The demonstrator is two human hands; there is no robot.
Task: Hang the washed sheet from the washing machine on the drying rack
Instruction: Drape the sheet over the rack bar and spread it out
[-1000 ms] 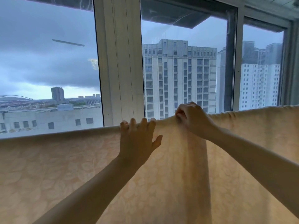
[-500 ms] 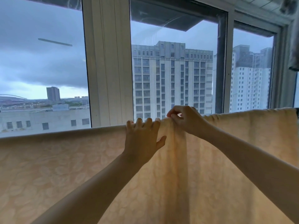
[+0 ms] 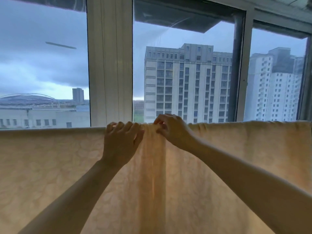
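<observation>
A pale yellow sheet (image 3: 50,166) with a faint leaf pattern hangs across the whole width of the view, draped over a rail that it hides. Its top edge runs level in front of the window. My left hand (image 3: 120,144) has its fingers hooked over the top edge near the middle, gripping the fabric. My right hand (image 3: 172,129) is just to the right and pinches a bunched fold at the top edge. A gathered vertical strip of cloth (image 3: 152,166) falls between the two hands.
Behind the sheet stands a large window with a wide white frame post (image 3: 109,65) and a darker post (image 3: 239,73) to the right. Tall buildings and a cloudy sky show through the glass. A dark hanging item (image 3: 308,4) shows at the top right corner.
My two hands have come closer together at the top edge, and the gathered fold between them has narrowed. The view has shifted a little to the right.
</observation>
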